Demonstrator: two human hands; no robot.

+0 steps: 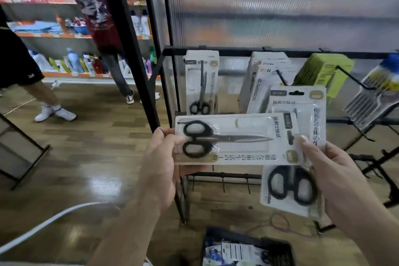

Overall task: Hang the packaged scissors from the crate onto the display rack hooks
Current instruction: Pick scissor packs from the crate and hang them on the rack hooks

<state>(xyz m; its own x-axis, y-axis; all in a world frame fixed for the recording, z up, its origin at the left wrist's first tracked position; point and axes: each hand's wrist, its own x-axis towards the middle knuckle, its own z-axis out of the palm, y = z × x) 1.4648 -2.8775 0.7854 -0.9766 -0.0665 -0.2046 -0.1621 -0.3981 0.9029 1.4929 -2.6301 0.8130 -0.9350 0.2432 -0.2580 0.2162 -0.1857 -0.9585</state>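
left hand (164, 157) grips sideways scissors pack (235, 139) by handle end; right hand (336, 175) holds upright pack (289, 188) behind it | crate (248, 242) below hands | turn slot (290, 137) upward; line with hook (281, 77) above hands

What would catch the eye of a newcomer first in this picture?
At the centre, the left hand grips a sideways scissors pack, and the right hand grips an upright scissors pack behind it. Beyond them, a hung scissors pack is on the black display rack; the dark crate lies at the bottom edge.
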